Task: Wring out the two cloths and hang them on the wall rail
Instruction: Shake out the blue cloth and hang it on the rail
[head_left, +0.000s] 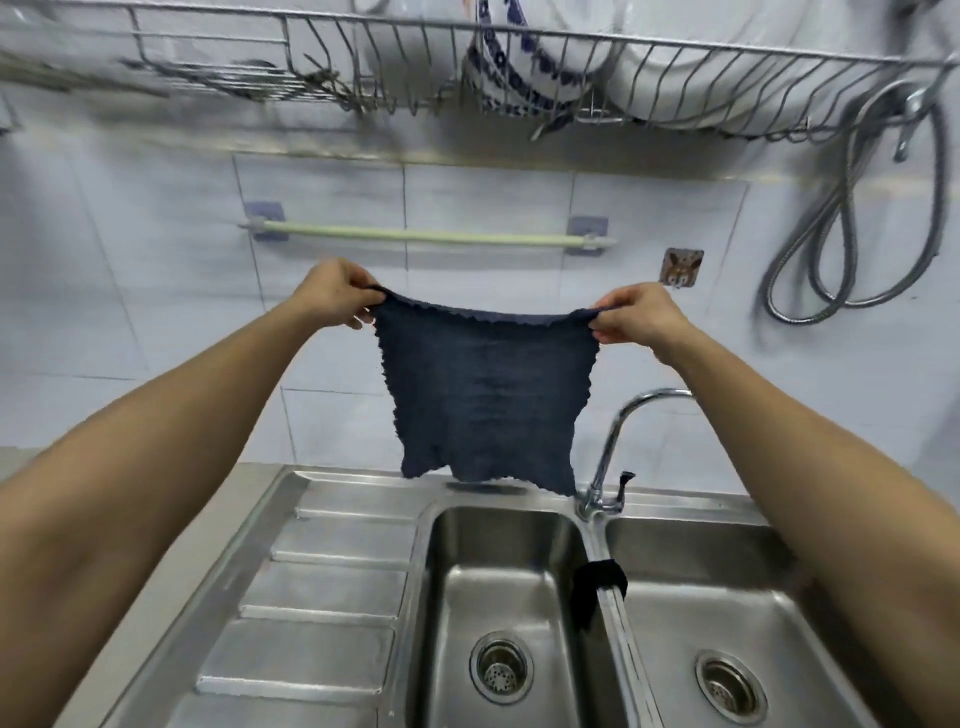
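A person's two bare arms reach forward over a stainless-steel double sink (358, 545) with a ribbed draining board on its left. The left hand (332, 293) and the right hand (636, 317) hold up a dark blue-grey square cloth (483, 395) with a scalloped edge, spread flat between them. Each hand pinches one top corner between thumb and curled fingers, and the cloth hangs straight down, its lower edge just above the back rim of the sink.

Behind the cloth and slightly higher, a pale green wall rail (426, 236) runs across the white tiled wall on two grey brackets; nothing hangs on it. A second, black cloth (597, 587) lies draped over the divider between the two basins. A curved chrome tap (618, 441) stands at the back of the sink, to the right of the held cloth. Above, a wire dish rack (363, 67) carries white plates and a blue-patterned bowl. A coiled metal hose (852, 223) hangs on the wall to the right.
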